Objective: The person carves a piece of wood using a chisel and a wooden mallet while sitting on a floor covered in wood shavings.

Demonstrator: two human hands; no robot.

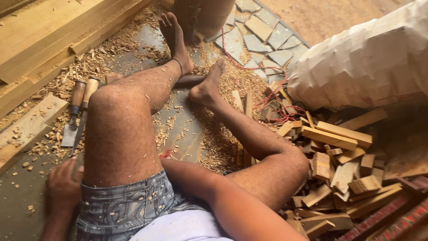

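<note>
Two chisels (78,117) lie far left on the floor (18,201); left hand (63,184) rests flat near them, fingers spread, holding nothing; right hand (166,155) hidden, fingers untellable; offcuts (339,165) pile right.

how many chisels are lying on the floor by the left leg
2. Both wooden-handled chisels lie side by side on the floor left of the raised knee: the left chisel and the right chisel. More may be hidden under shavings.
</note>
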